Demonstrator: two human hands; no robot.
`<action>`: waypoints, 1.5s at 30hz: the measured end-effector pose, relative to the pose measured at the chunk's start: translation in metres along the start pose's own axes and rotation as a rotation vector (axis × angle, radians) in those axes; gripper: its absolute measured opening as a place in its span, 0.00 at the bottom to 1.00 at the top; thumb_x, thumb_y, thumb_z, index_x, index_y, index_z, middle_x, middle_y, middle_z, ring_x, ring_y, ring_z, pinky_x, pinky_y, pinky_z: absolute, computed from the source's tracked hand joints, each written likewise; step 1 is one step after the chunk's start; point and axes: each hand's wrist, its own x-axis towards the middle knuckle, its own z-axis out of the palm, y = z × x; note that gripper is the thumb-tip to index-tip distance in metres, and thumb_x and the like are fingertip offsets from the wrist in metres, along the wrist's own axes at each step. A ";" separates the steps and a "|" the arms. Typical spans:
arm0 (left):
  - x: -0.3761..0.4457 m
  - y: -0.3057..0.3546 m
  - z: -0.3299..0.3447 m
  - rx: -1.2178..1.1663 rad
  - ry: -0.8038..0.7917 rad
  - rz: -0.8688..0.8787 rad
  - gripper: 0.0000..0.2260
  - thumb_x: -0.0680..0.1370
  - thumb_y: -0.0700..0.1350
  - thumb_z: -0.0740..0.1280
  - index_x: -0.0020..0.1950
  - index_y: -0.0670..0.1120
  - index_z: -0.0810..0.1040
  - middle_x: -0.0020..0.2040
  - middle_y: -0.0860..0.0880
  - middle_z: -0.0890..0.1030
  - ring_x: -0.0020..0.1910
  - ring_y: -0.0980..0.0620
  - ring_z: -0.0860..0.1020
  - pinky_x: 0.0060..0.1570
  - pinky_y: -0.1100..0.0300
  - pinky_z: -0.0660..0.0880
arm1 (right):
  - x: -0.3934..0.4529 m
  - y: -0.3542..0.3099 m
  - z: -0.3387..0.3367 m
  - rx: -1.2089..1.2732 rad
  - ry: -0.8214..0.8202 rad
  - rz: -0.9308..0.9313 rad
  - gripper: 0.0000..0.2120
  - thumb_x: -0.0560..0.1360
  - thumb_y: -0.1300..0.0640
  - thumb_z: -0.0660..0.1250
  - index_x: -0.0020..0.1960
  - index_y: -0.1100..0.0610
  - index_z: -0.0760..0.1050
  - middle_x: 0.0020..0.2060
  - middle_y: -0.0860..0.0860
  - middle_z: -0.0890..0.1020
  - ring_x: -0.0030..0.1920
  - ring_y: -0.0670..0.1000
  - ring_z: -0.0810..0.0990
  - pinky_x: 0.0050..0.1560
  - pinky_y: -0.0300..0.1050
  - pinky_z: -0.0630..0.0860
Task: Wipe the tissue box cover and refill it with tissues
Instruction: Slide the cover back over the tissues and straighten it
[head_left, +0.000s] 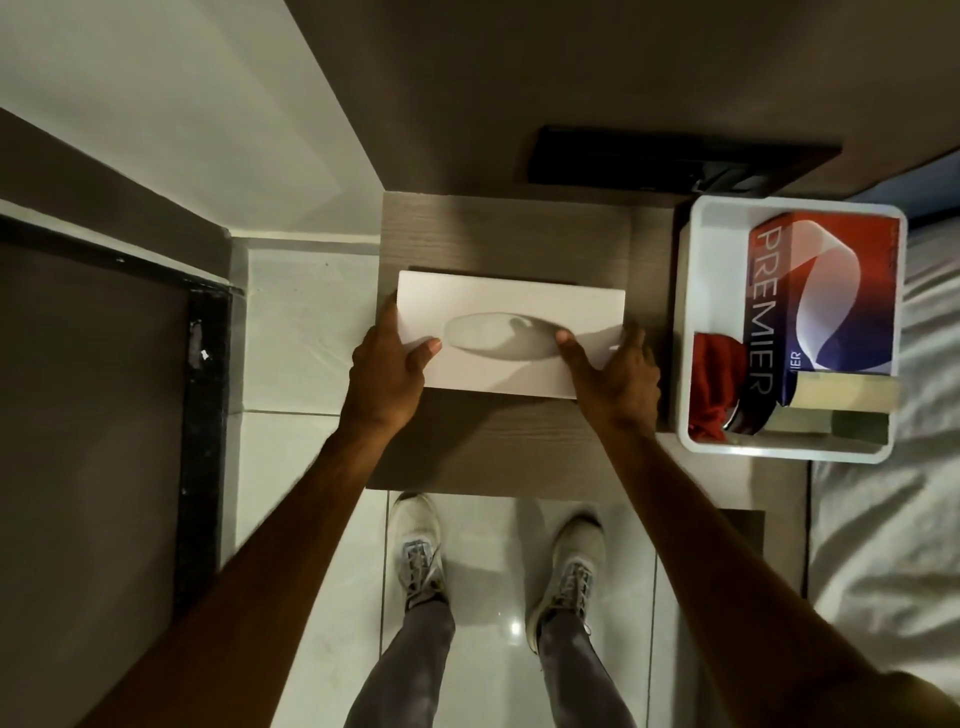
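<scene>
A white tissue box cover (506, 304) with an oval slot in its top rests on a small wooden bedside table (498, 234). My left hand (387, 374) grips its left end, thumb on top. My right hand (613, 371) grips its right end the same way. To the right, a white tub (685, 332) holds a red, white and blue PREMIER tissue pack (826, 291), a red cloth (717, 384) and a pale green sponge block (841, 410).
A dark flat object (649, 156) lies at the back of the table against the wall. A bed with white sheets (893, 545) fills the right side. My two feet in white sneakers (418, 545) stand on glossy floor tiles. A dark-framed panel (202, 415) runs along the left.
</scene>
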 end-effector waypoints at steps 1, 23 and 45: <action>-0.003 0.000 0.002 -0.004 0.017 0.002 0.31 0.81 0.53 0.66 0.80 0.45 0.60 0.73 0.43 0.72 0.72 0.40 0.73 0.70 0.47 0.71 | 0.000 0.003 0.000 0.001 0.018 -0.031 0.44 0.72 0.29 0.67 0.79 0.52 0.59 0.71 0.57 0.73 0.70 0.61 0.73 0.64 0.63 0.76; -0.012 -0.009 0.026 0.043 0.107 0.054 0.33 0.83 0.54 0.61 0.83 0.46 0.49 0.79 0.41 0.63 0.76 0.38 0.67 0.71 0.39 0.70 | -0.011 0.035 -0.043 -0.259 0.152 -0.420 0.22 0.83 0.41 0.56 0.71 0.51 0.68 0.59 0.52 0.78 0.55 0.51 0.78 0.44 0.46 0.79; -0.016 -0.017 0.033 0.172 0.114 0.176 0.27 0.86 0.54 0.52 0.82 0.57 0.45 0.80 0.43 0.57 0.75 0.37 0.67 0.65 0.37 0.76 | -0.007 -0.038 0.012 -0.429 0.035 -0.758 0.05 0.71 0.49 0.77 0.46 0.46 0.86 0.81 0.51 0.59 0.81 0.60 0.53 0.79 0.62 0.53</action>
